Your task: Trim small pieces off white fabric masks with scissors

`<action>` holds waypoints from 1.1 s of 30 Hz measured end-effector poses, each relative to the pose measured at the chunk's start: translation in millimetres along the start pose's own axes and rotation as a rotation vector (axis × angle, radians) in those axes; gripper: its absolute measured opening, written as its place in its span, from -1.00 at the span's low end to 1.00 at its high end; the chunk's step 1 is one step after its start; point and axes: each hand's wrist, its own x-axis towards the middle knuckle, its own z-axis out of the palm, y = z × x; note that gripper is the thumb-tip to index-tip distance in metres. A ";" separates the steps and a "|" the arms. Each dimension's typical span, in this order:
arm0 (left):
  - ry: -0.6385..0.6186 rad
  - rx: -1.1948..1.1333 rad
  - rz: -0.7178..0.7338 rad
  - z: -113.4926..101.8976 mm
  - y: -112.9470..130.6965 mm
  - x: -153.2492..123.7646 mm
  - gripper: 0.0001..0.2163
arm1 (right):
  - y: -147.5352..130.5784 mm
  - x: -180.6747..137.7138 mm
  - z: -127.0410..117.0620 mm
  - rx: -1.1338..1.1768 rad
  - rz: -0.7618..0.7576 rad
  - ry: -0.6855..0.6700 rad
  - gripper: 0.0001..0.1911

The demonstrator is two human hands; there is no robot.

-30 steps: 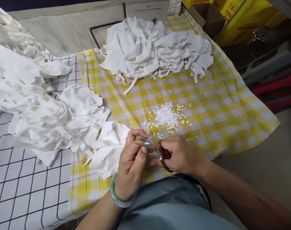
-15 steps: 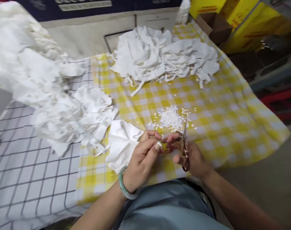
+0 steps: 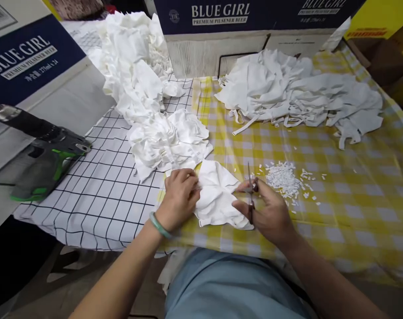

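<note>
1 crumpled white cloth piece (image 3: 218, 195) lies by the near edge of the desk, on the yellow checked cover (image 3: 337, 221), between the 2 hands. The left hand (image 3: 180, 195) is at its left side, fingers curled inward with the tips partly hidden; whether they pinch the fabric or only rest on it, I can't say. The right hand (image 3: 271, 210) holds a pair of scissors (image 3: 250, 186), some fingers wrapped about the handles, blades pointing toward the far edge. Its thumb and forefinger stand apart at the right side of the piece; contact there is unclear.

The piece looks thin, light and limp, so it should fold and crease easily and perhaps slide on the cover. It seems hard to harm by squeezing, though a blade could nick it. The clearest hold is a thumb-and-forefinger pinch on a side edge or corner, clear of the scissors, with the other side pressed down.

Many tiny white snippets (image 3: 284, 179) lie beyond the right hand, toward the desk's right side. 1 heap of white cloth (image 3: 170, 144) is to the left of the piece and farther back; another white heap (image 3: 264, 84) sits near the far edge, before a carton (image 3: 201, 53).
</note>
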 end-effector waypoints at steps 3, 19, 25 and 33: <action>0.017 -0.105 0.023 -7.0 13.9 5.3 -0.92 | -10.2 17.5 24.0 0.075 -0.031 -0.008 -0.63; -0.345 -0.592 -0.089 -75.8 16.4 5.5 -0.76 | -36.0 68.9 43.2 0.819 0.233 -0.298 -0.77; -0.401 -0.804 -0.057 -70.1 26.0 7.4 -0.76 | -33.0 64.6 49.3 0.875 0.255 -0.329 -0.78; 0.165 -1.137 -0.046 -21.3 54.8 13.1 -0.80 | -34.5 54.6 53.3 1.027 0.305 -0.340 -0.61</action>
